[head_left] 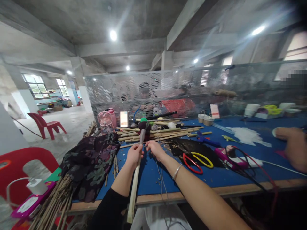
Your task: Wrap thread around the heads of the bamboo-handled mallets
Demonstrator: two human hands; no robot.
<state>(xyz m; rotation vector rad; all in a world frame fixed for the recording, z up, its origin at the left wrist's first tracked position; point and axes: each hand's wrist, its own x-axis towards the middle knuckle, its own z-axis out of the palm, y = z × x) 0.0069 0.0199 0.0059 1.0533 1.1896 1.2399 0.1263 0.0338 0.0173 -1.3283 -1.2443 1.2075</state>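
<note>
My left hand (134,155) is closed around a pale bamboo stick (134,188), which slants from the table's front edge up toward the middle. Grey wrapping (142,135) covers the stick's upper part, near a dark rounded bundle (144,126) with a green ball (143,119) at its top. Just right of the stick, my right hand (155,149) has its fingertips pinched together; what they hold is too small to make out. Thin grey cords (161,179) hang below that hand. Scissors (198,162) with one red and one yellow handle lie to its right.
Bamboo sticks (168,132) lie across the blue table (148,183). Dark patterned cloth (92,166) and thin twigs (54,203) are at left. A purple power strip (223,156) with cables sits right. Beyond it is another person's blurred hand (296,147). A perforated metal screen (107,92) stands behind.
</note>
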